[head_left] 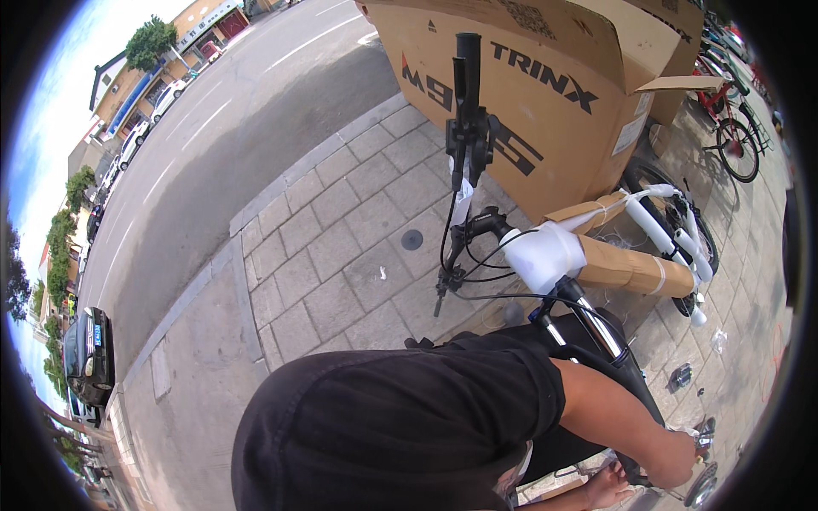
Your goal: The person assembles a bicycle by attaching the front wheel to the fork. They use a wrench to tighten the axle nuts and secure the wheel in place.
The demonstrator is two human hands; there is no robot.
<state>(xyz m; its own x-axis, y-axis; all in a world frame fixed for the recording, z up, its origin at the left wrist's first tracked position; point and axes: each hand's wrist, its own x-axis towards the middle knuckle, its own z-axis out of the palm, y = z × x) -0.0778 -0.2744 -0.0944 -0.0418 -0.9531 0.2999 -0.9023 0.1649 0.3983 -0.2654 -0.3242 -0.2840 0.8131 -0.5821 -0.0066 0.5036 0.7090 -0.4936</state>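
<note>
A bicycle frame, partly wrapped, lies or stands before me, its front fork (596,324) running down toward the lower right. My left arm reaches along this fork. My left hand (671,460) is closed near the fork's lower end, beside a small metal part (705,433); what the fingers grip is hidden. Lower down, at the picture's edge, my right hand (607,486) has its fingers loosely bent and partly apart, with nothing visible in it. A round metal part (702,487) lies just past the left hand. The handlebar (467,136) points upward, and white foam (545,255) covers the head tube.
A large cardboard box (511,102) stands behind the bicycle. Cardboard sleeves (639,266) wrap the frame tubes. A small dark part (680,376) lies on the paving (341,221). A red bicycle (734,140) stands far right. The road with a parked black car (88,349) is at left.
</note>
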